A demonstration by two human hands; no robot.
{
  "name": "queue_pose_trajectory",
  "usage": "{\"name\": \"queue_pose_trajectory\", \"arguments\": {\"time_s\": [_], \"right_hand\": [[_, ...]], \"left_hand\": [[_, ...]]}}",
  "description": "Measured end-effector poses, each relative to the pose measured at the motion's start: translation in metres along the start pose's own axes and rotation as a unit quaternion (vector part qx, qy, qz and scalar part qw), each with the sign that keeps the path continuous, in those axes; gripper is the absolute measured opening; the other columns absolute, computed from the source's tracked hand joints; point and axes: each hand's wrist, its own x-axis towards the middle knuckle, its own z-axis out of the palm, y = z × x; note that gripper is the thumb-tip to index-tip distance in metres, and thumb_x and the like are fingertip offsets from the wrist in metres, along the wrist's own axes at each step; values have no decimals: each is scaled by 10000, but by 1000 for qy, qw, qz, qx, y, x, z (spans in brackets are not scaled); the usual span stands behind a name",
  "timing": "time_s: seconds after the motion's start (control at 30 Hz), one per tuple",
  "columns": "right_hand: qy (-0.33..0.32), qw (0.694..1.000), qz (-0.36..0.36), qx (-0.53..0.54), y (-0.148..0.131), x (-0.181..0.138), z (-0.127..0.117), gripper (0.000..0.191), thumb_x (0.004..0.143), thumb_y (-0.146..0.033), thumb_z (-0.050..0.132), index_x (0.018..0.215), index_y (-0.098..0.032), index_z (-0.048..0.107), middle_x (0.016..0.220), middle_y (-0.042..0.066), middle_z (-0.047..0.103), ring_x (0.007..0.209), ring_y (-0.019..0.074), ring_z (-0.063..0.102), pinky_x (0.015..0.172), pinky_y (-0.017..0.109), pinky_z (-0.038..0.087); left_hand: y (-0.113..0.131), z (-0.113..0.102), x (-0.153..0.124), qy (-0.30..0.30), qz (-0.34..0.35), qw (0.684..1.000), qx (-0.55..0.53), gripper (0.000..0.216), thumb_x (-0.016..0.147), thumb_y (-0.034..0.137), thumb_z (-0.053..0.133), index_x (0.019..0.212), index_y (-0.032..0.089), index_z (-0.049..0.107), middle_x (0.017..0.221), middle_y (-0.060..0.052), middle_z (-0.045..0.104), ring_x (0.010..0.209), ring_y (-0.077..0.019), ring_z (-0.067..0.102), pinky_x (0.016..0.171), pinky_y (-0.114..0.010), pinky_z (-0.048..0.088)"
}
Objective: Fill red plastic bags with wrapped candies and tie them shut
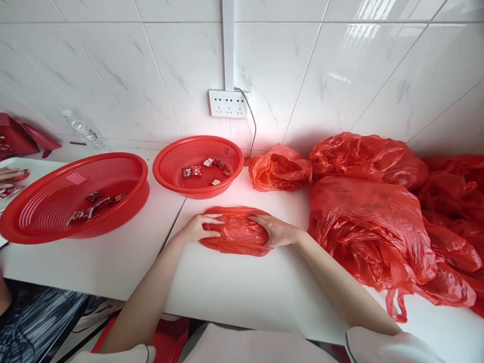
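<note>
Head view: a red plastic bag (242, 233) lies on a white table (245, 287) directly in front of the person, between two bare hands. The left hand (194, 228) touches its left end, fingers spread apart. The right hand (280, 230) touches its right end, fingers close together, thumb held away from them. Behind the bag, slightly left, stands a round red basket (198, 190) with a few small wrapped packets (195, 171); a larger red basket (128, 214) stands farther left. Heaped red bags (366, 217) fill the table's right side. At the far left edge, another person's hand (6, 175) is partly visible.
</note>
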Motion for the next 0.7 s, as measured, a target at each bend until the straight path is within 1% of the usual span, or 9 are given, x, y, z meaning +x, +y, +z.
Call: {"name": "queue_pose_trajectory", "arguments": {"time_s": [0.1,0.17,0.23,0.27,0.33,0.4,0.5,0.6,0.7], "right_hand": [[8,1000,12,-2,-7,0,-3,1091,609,-455,797,1522,-218,249,1559,132,284,1420,328,293,1163,454,268],[26,1000,7,-11,-15,0,-7,990,657,-465,775,1498,-219,316,1537,132,332,1386,328,359,1135,448,323],[52,998,-9,-21,-25,1,-12,783,758,-494,699,1435,-209,428,1469,128,441,1320,313,451,1094,442,383],[70,997,-18,-26,-31,1,-14,659,821,-505,635,1388,-205,486,1418,123,501,1284,301,491,1072,440,409],[112,992,-36,-38,-43,3,-18,479,917,-496,504,1291,-204,569,1322,110,583,1228,278,538,1037,434,443],[149,985,-65,-53,-55,5,-21,390,960,-448,442,1221,-210,606,1261,98,621,1191,259,564,1007,423,467],[174,975,-119,-72,-73,7,-29,316,966,-391,450,1154,-214,633,1210,88,645,1145,244,592,968,407,492],[197,967,-145,-71,-92,11,-45,280,963,-363,467,1123,-219,646,1184,83,656,1111,238,605,941,395,501],[230,963,-133,-51,-107,16,-67,277,962,-339,474,1166,-226,624,1176,77,659,1070,228,621,907,382,508]], "left_hand": [[5,1,0,40,-8,994,-102,464,632,380,807,1074,259,731,1255,-73,656,1224,-290,550,1074,-406,382],[12,-2,2,124,-59,970,-202,386,659,436,783,965,204,742,1115,-111,708,1087,-262,630,952,-349,479],[19,-9,7,234,-147,907,-317,416,700,554,712,822,156,697,876,-132,723,793,-209,681,676,-274,537],[21,-14,10,276,-192,867,-368,470,706,613,674,780,149,654,770,-127,702,646,-181,654,538,-244,502],[24,-26,16,308,-242,801,-453,521,704,668,635,781,155,582,694,-121,670,519,-158,601,411,-219,434],[27,-35,22,303,-217,766,-524,455,732,589,651,839,156,564,757,-142,682,605,-197,656,462,-247,502],[29,-38,31,304,-143,744,-578,182,756,295,635,847,154,567,848,-131,688,816,-242,700,663,-307,585],[27,-28,37,338,-125,738,-571,56,702,139,550,737,170,520,771,-63,659,771,-189,684,711,-304,589],[24,-12,36,371,-100,740,-551,76,667,131,533,661,180,475,688,-10,614,712,-148,652,743,-306,581]]}}
